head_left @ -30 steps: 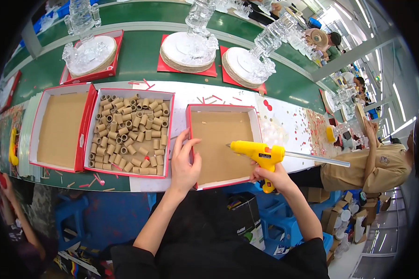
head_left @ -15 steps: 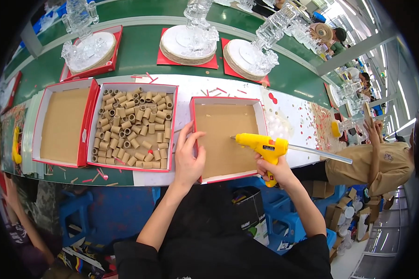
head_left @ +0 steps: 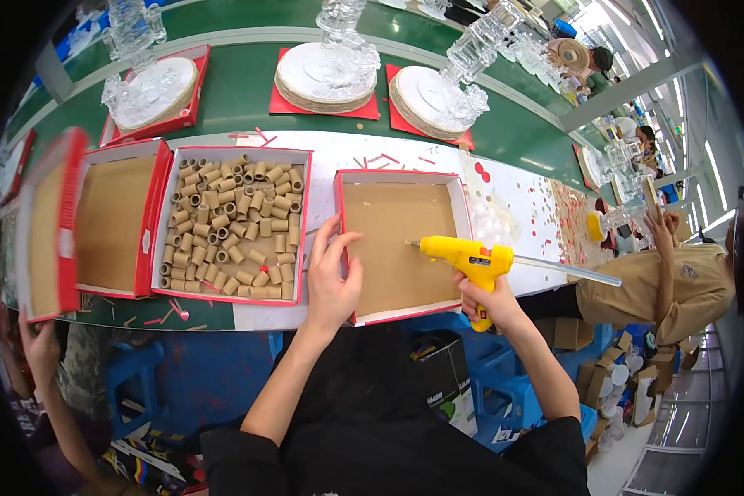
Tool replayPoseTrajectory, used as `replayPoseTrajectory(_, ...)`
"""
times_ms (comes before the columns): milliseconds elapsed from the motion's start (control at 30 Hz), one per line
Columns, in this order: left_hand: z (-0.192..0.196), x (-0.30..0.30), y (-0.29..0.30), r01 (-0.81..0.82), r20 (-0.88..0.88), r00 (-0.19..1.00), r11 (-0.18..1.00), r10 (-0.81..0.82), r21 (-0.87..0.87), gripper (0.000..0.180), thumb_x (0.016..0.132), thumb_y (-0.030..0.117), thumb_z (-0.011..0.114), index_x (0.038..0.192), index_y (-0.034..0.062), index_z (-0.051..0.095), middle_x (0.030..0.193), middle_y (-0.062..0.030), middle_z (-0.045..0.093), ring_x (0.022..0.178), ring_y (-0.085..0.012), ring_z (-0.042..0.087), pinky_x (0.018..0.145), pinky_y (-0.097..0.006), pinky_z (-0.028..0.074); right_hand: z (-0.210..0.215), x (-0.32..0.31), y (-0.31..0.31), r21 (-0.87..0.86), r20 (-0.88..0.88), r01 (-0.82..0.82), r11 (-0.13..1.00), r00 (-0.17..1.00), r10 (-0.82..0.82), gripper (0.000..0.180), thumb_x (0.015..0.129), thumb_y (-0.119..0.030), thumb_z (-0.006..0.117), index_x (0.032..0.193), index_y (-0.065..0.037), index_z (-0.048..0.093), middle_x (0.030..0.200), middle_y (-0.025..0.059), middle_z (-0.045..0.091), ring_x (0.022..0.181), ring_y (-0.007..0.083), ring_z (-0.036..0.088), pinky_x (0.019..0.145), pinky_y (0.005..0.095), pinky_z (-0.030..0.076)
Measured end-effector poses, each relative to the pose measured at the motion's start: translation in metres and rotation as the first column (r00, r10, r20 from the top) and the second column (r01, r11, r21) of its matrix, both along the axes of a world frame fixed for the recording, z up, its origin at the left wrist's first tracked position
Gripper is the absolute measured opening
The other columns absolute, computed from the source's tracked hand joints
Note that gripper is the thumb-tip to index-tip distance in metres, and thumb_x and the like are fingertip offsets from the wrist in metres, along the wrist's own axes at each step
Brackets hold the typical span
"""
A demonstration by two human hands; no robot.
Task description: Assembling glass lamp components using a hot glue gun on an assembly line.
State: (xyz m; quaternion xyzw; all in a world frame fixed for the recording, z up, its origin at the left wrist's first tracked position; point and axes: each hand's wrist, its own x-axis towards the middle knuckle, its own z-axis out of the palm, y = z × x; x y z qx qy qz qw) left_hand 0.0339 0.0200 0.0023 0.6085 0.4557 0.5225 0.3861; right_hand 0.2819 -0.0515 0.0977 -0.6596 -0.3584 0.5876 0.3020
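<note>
A shallow red-edged box point(head_left: 401, 285) with a brown cardboard bottom lies before me on the white sheet. My left hand point(head_left: 332, 277) holds its left wall, fingers curled along the edge. A yellow hot glue gun point(head_left: 471, 256) is gripped by its handle in my right hand point(head_left: 489, 304). Its nozzle points left, over the bottom of the box, and a long clear glue stick point(head_left: 570, 271) juts from its back end. Left of my left hand, a second red-edged box point(head_left: 238, 299) contains many short brown cardboard tubes point(head_left: 231, 223).
Farther left is an open brown-bottomed box point(head_left: 116, 219), where a co-worker's hand point(head_left: 40, 343) holds another box point(head_left: 50, 223). Round white boards with clear plastic pieces point(head_left: 326, 74) stand on red lids behind. White balls point(head_left: 494, 223) lie right; another person point(head_left: 661, 289) works there.
A co-worker at the left has brought a box in beside the brown-bottomed one. My hands, the glue gun and the box before me have barely moved.
</note>
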Motion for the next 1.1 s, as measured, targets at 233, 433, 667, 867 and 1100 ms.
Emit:
replayPoseTrajectory(233, -0.004, 0.0, 0.001, -0.01, -0.027, 1.0, 1.0, 0.011, 0.028, 0.028, 0.076, -0.002, 0.054, 0.103, 0.0012, 0.061, 0.131, -0.0205, 0.047, 0.121, -0.0357, 0.049, 0.101, -0.04, 0.04, 0.007, 0.004, 0.0, -0.036, -0.019, -0.019, 0.999, 1.0, 0.019, 0.027, 0.085, -0.004, 0.061, 0.111, -0.002, 0.052, 0.073, 0.0047, 0.058, 0.073, 0.0142, 0.063, 0.062, 0.0251, 0.053)
replayPoseTrajectory(433, -0.006, -0.001, 0.001, -0.008, -0.027, 1.0, 1.0, 0.009, 0.007, 0.027, 0.077, -0.001, 0.054, 0.104, 0.0013, 0.061, 0.132, -0.0203, 0.047, 0.121, -0.0355, 0.049, 0.101, -0.04, 0.04, 0.017, -0.026, -0.024, -0.082, -0.193, -0.133, 0.988, 0.974, 0.115, 0.03, 0.084, -0.007, 0.063, 0.112, 0.0, 0.053, 0.08, 0.0073, 0.062, 0.083, 0.0179, 0.066, 0.073, 0.0265, 0.053)
replayPoseTrajectory(667, -0.002, 0.0, 0.0, 0.001, -0.01, 1.0, 1.0, -0.001, 0.0, 0.028, 0.077, -0.001, 0.054, 0.104, 0.0014, 0.061, 0.132, -0.02, 0.047, 0.122, -0.0349, 0.049, 0.101, -0.04, 0.04, 0.002, -0.028, -0.028, -0.192, -0.192, -0.219, 0.957, 0.964, 0.182, 0.02, 0.086, -0.01, 0.062, 0.102, -0.002, 0.053, 0.07, 0.0056, 0.056, 0.057, 0.0118, 0.056, 0.053, 0.0226, 0.046)
replayPoseTrajectory(867, -0.003, 0.0, 0.0, 0.003, -0.001, 1.0, 1.0, -0.003, -0.005, 0.028, 0.077, -0.001, 0.054, 0.103, 0.001, 0.061, 0.131, -0.0195, 0.048, 0.121, -0.0348, 0.049, 0.1, -0.04, 0.041, 0.001, -0.029, -0.03, -0.209, -0.187, -0.183, 0.961, 0.972, 0.144, 0.014, 0.087, -0.006, 0.061, 0.098, -0.002, 0.053, 0.065, 0.0037, 0.049, 0.054, 0.0108, 0.051, 0.045, 0.0223, 0.041)
replayPoseTrajectory(1100, -0.002, 0.0, 0.002, 0.0, -0.018, 1.0, 1.0, 0.0, 0.014, 0.027, 0.077, -0.001, 0.055, 0.103, 0.0011, 0.061, 0.131, -0.0197, 0.048, 0.121, -0.0346, 0.05, 0.1, -0.04, 0.041, 0.005, -0.03, -0.03, -0.229, -0.168, -0.172, 0.958, 0.977, 0.135, 0.013, 0.088, -0.008, 0.061, 0.096, -0.003, 0.052, 0.06, 0.0012, 0.045, 0.049, 0.0097, 0.048, 0.045, 0.0235, 0.041)
